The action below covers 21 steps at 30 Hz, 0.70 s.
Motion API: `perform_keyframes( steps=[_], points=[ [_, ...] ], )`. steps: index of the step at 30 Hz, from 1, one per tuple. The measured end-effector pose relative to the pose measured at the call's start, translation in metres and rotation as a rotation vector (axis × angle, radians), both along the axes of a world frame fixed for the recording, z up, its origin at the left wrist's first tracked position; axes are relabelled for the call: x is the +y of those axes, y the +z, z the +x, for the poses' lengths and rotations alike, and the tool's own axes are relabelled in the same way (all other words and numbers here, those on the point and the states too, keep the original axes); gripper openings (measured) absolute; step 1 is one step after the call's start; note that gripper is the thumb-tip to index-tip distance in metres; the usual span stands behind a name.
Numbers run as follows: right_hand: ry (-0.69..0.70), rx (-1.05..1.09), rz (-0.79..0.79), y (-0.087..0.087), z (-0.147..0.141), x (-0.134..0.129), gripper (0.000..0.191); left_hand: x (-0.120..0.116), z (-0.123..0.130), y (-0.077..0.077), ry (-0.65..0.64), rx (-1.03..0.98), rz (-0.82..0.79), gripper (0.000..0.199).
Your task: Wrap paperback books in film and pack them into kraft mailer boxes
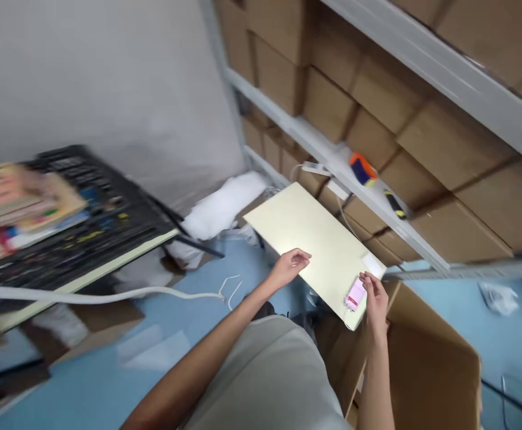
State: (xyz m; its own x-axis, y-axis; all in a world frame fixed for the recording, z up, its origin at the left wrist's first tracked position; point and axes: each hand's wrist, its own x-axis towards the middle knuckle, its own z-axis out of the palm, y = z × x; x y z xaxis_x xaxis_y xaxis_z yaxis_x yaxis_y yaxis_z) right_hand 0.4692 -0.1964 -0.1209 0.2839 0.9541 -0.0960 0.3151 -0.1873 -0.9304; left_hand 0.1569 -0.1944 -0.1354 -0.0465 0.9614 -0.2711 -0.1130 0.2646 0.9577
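My left hand [290, 267] is over the left edge of a pale yellow tabletop [308, 230]. Its fingers are loosely curved with a gap to the thumb, and nothing shows in them. At the table's near right corner, my right hand [376, 295] hovers with bent fingers beside a pink-and-white packet [356, 292]. I see nothing held in that hand; whether it touches the packet I cannot tell. A small white flat item [372, 264] lies just beyond the right fingertips.
An open cardboard box [435, 364] stands at my right. Shelving with brown cartons [368, 137] rises behind the table; an orange-and-blue roll [362, 169] and a yellow-black cutter [395, 204] lie on its rail. A cluttered black rack [108, 221] and a white cable [122, 295] are leftward.
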Motion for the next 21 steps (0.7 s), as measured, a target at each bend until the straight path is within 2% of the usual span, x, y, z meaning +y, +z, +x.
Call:
perform_keyframes(
  steps=[2,4,8,10,13,17,21],
  points=[
    [0.107,0.028,0.012,0.006,-0.072,0.012,0.053,-0.036,-0.069,-0.003,0.204,-0.029,-0.029,0.021],
    [0.215,0.064,0.015,0.008,-0.144,0.022,0.053,-0.069,-0.126,-0.004,0.381,-0.051,-0.019,0.026],
    [0.492,0.126,-0.022,0.013,-0.278,0.033,0.061,-0.123,-0.212,0.003,0.666,-0.056,0.061,0.037],
    [0.645,0.154,-0.061,0.017,-0.334,0.037,0.062,-0.143,-0.246,0.006,0.788,-0.05,0.097,0.041],
    [0.838,0.183,-0.111,0.023,-0.404,0.045,0.06,-0.164,-0.286,0.007,0.959,-0.041,0.132,0.043],
    [1.01,0.202,-0.134,0.023,-0.486,0.063,0.055,-0.179,-0.331,0.008,1.152,-0.025,0.139,0.045],
    [1.196,0.208,-0.152,0.026,-0.57,0.077,0.054,-0.186,-0.372,0.017,1.327,0.02,0.132,0.047]
  ],
)
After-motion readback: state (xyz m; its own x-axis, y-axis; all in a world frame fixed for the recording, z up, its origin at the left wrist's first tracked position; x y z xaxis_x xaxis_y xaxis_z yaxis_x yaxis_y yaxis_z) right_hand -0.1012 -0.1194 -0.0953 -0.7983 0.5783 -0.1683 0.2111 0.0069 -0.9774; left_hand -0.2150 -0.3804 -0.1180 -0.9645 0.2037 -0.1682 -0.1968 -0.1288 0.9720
